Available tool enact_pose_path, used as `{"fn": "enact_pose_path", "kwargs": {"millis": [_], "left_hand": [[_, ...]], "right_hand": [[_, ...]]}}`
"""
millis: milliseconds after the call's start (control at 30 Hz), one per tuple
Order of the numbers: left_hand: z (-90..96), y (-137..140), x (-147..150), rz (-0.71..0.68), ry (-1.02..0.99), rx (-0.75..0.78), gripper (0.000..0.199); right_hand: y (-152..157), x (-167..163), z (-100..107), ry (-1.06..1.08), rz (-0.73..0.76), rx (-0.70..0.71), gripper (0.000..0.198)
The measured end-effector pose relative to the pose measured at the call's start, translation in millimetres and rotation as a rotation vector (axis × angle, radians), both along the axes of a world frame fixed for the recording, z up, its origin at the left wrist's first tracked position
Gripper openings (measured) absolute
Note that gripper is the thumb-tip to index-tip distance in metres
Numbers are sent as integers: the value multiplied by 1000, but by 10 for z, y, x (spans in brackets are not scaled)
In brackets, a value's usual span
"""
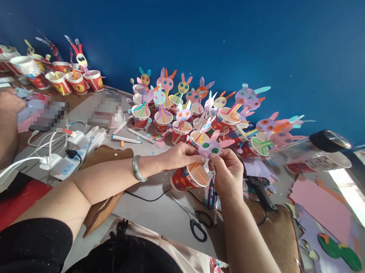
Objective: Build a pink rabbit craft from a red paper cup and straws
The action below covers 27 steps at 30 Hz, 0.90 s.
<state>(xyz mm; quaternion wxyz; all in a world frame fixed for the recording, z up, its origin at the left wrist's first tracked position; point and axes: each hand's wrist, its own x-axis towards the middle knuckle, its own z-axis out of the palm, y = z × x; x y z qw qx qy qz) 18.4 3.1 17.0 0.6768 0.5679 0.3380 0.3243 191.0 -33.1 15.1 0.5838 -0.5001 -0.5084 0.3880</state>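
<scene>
A purple paper rabbit head (209,148) with green eyes and pink ears is pinched between my two hands. My left hand (180,156), with a bangle on the wrist, grips its left edge. The fingers of my right hand (229,172) close on its lower right edge. Just under the head, a red paper cup (189,178) leans on the table with an orange strip inside. Behind my hands stand several red cups (181,132) with paper animal heads on strips. Black-handled scissors (198,229) lie in front, nearer to me.
A black glue gun (260,190) lies right of my hand. Pink paper sheets (321,207) and scraps are at far right. Left are a power strip (79,154) with cables and markers (126,139). Another person's hand (8,103) works at far left, near more cups (93,79).
</scene>
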Motion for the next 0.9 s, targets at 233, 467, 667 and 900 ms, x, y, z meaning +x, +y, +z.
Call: {"fn": "enact_pose_path", "kwargs": {"millis": [233, 467, 667, 900], "left_hand": [[19, 8, -38, -52, -29, -4, 27], [50, 2, -37, -57, -22, 37, 26], [119, 25, -60, 69, 10, 49, 14], [290, 27, -179, 271, 3, 129, 17]], "right_hand": [[0, -30, 6, 34, 99, 19, 19], [-43, -98, 50, -81, 70, -30, 26], [4, -2, 18, -44, 46, 9, 31], [61, 91, -40, -14, 70, 10, 21]]}}
